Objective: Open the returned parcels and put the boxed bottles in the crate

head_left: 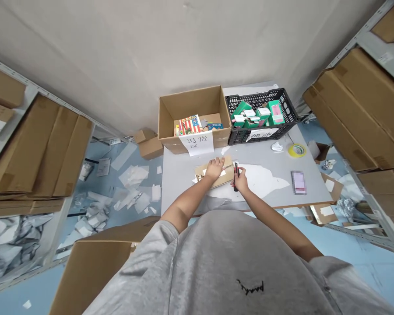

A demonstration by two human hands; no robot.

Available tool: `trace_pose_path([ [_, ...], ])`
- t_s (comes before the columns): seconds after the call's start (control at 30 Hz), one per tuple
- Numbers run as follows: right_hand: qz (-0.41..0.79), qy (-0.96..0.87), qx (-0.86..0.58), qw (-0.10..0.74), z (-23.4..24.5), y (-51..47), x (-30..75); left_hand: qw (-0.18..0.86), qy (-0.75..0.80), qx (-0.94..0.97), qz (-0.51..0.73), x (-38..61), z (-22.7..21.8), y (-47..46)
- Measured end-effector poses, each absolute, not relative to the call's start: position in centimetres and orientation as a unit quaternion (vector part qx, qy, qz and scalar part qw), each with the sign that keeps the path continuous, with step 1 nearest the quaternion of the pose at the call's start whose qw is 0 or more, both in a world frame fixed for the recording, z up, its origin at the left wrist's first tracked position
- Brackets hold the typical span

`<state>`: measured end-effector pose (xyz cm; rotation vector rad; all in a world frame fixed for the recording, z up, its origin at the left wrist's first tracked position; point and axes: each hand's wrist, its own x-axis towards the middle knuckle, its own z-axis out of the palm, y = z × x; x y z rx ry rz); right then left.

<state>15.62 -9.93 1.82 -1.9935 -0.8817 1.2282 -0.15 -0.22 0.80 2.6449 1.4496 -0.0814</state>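
A small flat cardboard parcel (228, 162) lies on the grey table (265, 157) in front of me. My left hand (214, 168) rests flat on top of it, fingers spread. My right hand (239, 180) is closed round a dark utility knife (236, 169), whose tip sits at the parcel's right end. White torn paper (262, 179) lies under and beside the parcel.
At the table's back stand an open cardboard box (170, 113) with colourful books and a paper label, and a black crate (285, 105) of green boxes. A yellow tape roll (297, 150) and a phone (298, 182) lie right. Shelves of cartons flank both sides; scraps litter the floor.
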Motion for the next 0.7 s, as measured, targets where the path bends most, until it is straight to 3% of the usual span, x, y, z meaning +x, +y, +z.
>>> trace_pose_path([
  [0.7, 0.437, -0.364, -0.782, 0.254, 3.1, -8.1, 13.2, 0.123, 0.497, 0.855, -0.077, 0.7, 2.1, 0.4],
])
